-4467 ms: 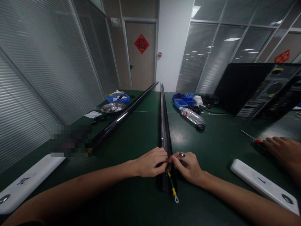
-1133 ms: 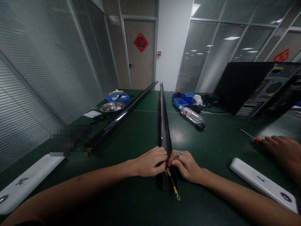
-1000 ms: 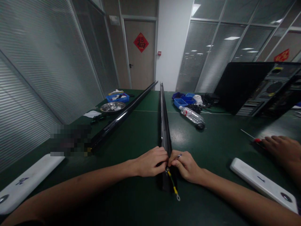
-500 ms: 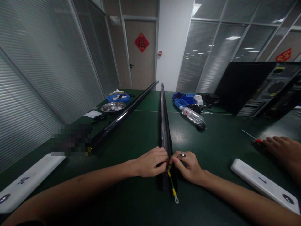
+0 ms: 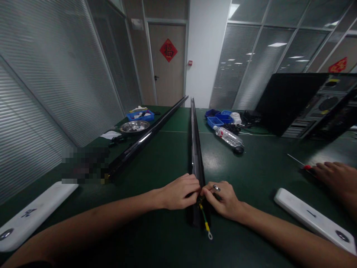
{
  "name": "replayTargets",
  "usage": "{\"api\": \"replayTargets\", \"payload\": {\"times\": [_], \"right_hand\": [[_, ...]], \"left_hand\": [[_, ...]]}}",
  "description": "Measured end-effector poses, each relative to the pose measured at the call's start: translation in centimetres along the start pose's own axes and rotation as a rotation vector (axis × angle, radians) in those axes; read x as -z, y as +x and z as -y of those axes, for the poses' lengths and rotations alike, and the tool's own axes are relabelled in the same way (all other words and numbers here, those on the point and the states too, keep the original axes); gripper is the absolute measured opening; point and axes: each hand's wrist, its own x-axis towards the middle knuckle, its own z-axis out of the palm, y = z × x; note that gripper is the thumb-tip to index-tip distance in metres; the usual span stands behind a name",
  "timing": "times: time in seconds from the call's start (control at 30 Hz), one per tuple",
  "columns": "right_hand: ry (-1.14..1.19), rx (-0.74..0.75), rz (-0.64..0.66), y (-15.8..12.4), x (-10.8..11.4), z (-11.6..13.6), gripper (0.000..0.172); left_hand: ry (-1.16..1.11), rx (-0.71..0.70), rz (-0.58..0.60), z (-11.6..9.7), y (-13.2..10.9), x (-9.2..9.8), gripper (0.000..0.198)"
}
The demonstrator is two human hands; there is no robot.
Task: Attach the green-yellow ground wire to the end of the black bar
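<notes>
A long black channel-shaped rail runs away from me across the green table. At its near end my left hand is closed, with its fingers curled over the rail from the left. My right hand, wearing a ring, is closed in a pinch against the rail's right side, fingertips meeting those of the left. Whatever sits between the right fingertips is hidden. Just below the fingers, a short green-and-yellow wire comes out of the rail end and finishes in a metal ring terminal.
A second black rail lies to the left, beside a metal bowl and a blue tray. On the right are a plastic bottle, blue bins, a white bar, and another person's hand on a red-handled screwdriver.
My right fingers have shifted slightly at the rail end, and the wire's ring terminal has moved up a little. My left hand stays in place.
</notes>
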Motion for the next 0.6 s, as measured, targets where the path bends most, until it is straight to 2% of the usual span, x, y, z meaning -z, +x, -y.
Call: {"api": "replayTargets", "payload": {"times": [0.23,0.6], "right_hand": [[0.068,-0.070,0.055,0.08,0.26,0.15,0.027],[0.222,-0.051,0.109,0.77,0.63,0.09,0.029]], "left_hand": [[-0.005,0.003,0.006,0.00,-0.01,-0.03,0.011],[-0.014,0.010,0.004,0.01,-0.05,-0.04,0.010]]}}
